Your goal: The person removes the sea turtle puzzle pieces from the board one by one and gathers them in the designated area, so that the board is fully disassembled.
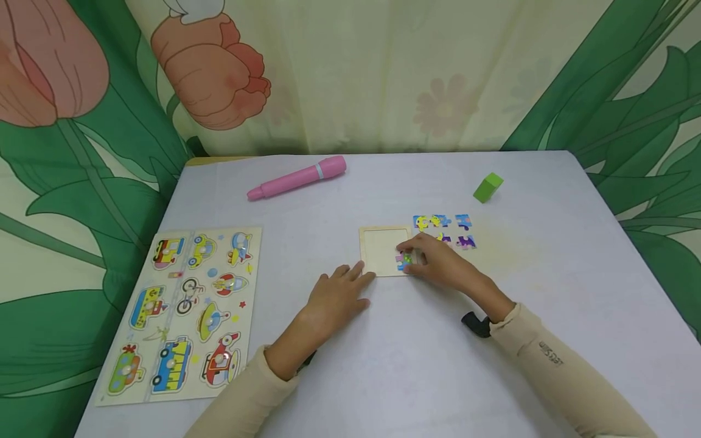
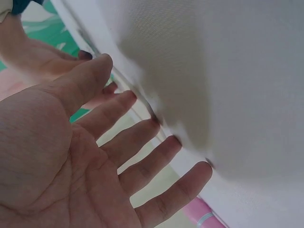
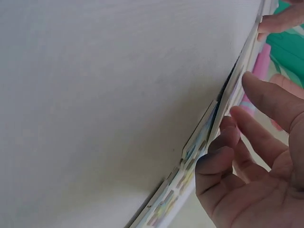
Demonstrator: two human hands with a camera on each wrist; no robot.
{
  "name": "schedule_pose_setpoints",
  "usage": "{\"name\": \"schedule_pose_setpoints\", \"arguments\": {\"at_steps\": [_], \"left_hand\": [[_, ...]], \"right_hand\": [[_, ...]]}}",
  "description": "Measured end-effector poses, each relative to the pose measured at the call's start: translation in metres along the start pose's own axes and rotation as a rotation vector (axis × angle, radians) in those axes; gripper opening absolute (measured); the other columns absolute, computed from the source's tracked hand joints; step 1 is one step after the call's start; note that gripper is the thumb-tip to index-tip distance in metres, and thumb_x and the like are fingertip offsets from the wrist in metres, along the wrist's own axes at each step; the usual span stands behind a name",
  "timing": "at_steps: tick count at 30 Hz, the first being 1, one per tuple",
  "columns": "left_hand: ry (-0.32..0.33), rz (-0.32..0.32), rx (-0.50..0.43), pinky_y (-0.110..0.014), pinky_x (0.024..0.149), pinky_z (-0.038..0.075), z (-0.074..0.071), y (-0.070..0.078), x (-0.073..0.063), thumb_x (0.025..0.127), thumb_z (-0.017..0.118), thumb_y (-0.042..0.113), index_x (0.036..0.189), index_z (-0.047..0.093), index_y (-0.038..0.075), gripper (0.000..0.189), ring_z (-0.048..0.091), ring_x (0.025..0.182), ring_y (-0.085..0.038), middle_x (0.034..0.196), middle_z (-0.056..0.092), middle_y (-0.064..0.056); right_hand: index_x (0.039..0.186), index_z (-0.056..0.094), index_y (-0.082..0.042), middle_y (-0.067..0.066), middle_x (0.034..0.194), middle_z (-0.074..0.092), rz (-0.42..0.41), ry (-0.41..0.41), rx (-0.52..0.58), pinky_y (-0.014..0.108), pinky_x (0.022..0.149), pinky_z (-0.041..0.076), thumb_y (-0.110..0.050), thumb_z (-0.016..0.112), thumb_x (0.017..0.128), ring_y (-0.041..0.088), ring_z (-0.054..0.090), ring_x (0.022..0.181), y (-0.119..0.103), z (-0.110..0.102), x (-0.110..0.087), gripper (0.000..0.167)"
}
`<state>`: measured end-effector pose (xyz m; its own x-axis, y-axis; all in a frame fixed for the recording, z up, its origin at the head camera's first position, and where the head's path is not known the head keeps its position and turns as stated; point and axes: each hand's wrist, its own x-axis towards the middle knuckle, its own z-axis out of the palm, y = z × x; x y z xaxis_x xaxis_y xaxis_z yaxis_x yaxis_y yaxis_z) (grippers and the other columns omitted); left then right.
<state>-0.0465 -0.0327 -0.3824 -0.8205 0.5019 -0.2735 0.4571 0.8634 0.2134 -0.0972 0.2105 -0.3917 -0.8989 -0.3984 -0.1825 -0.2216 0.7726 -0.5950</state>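
A shallow wooden puzzle tray point(image 1: 381, 229) lies flat near the middle of the table. My left hand point(image 1: 338, 299) reaches its lower left corner, fingers spread and fingertips right at the rim; the left wrist view shows this palm point(image 2: 42, 156) holding nothing. Over the tray's right side, my right hand point(image 1: 441, 260) has thumb and forefinger around a small jigsaw piece point(image 1: 404, 261) in pink, green and blue. In the right wrist view the other fingers point(image 3: 216, 166) are curled. Part of the piece is hidden by the hand. Several loose jigsaw pieces point(image 1: 463, 221) lie just beyond the right hand.
On the left lies a large vehicle peg puzzle board point(image 1: 197, 316). A pink marker-shaped stick point(image 1: 298, 177) lies toward the back, and a green block point(image 1: 488, 187) sits at back right. A printed curtain point(image 1: 350, 79) hangs behind the white table point(image 1: 575, 255).
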Motion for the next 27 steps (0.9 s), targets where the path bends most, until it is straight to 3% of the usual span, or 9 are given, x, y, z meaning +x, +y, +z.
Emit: {"name": "schedule_pose_setpoints", "arguments": {"at_steps": [2, 8, 14, 19, 27], "left_hand": [[0.009, 0.004, 0.004, -0.052, 0.100, 0.049, 0.0006, 0.0003, 0.0002, 0.100, 0.068, 0.036, 0.150, 0.054, 0.021, 0.054, 0.047, 0.139, -0.029, 0.159, 0.045, -0.006], [0.020, 0.009, 0.013, -0.051, 0.099, 0.049, 0.0015, 0.0000, 0.0006, 0.100, 0.068, 0.036, 0.149, 0.054, 0.021, 0.053, 0.048, 0.139, -0.029, 0.159, 0.045, -0.006], [0.021, 0.012, 0.020, -0.051, 0.098, 0.050, 0.0019, -0.0003, 0.0006, 0.100, 0.068, 0.037, 0.149, 0.054, 0.021, 0.053, 0.048, 0.138, -0.028, 0.158, 0.045, -0.006], [0.019, 0.009, 0.014, -0.051, 0.098, 0.050, 0.0024, -0.0001, 0.0009, 0.100, 0.068, 0.036, 0.149, 0.053, 0.021, 0.054, 0.047, 0.139, -0.028, 0.159, 0.044, -0.006], [0.004, 0.003, 0.007, -0.052, 0.100, 0.049, 0.0020, 0.0001, 0.0017, 0.101, 0.067, 0.036, 0.151, 0.053, 0.020, 0.054, 0.046, 0.140, -0.029, 0.160, 0.043, -0.007]], "right_hand": [[0.133, 0.067, -0.005, 0.019, 0.135, 0.058, 0.012, -0.009, -0.007, 0.053, 0.105, 0.045, -0.010, 0.077, 0.093, 0.036, 0.054, 0.126, -0.0006, 0.0016, 0.0012, 0.042], [0.134, 0.064, 0.000, 0.016, 0.125, 0.063, 0.041, -0.008, 0.022, 0.050, 0.100, 0.047, -0.007, 0.076, 0.093, 0.032, 0.057, 0.115, -0.0013, 0.0040, 0.0023, 0.043], [0.130, 0.064, 0.002, 0.011, 0.113, 0.067, 0.083, 0.007, 0.042, 0.041, 0.085, 0.050, -0.008, 0.080, 0.090, 0.026, 0.057, 0.095, -0.0017, 0.0045, 0.0045, 0.044], [0.123, 0.068, -0.002, 0.005, 0.096, 0.063, 0.057, 0.033, 0.048, 0.035, 0.072, 0.047, -0.006, 0.082, 0.087, 0.021, 0.053, 0.081, -0.0010, 0.0027, 0.0037, 0.038], [0.127, 0.070, -0.005, 0.006, 0.103, 0.069, 0.027, 0.040, 0.045, 0.039, 0.079, 0.052, -0.002, 0.077, 0.091, 0.021, 0.062, 0.089, 0.0016, 0.0020, 0.0012, 0.037]]}}
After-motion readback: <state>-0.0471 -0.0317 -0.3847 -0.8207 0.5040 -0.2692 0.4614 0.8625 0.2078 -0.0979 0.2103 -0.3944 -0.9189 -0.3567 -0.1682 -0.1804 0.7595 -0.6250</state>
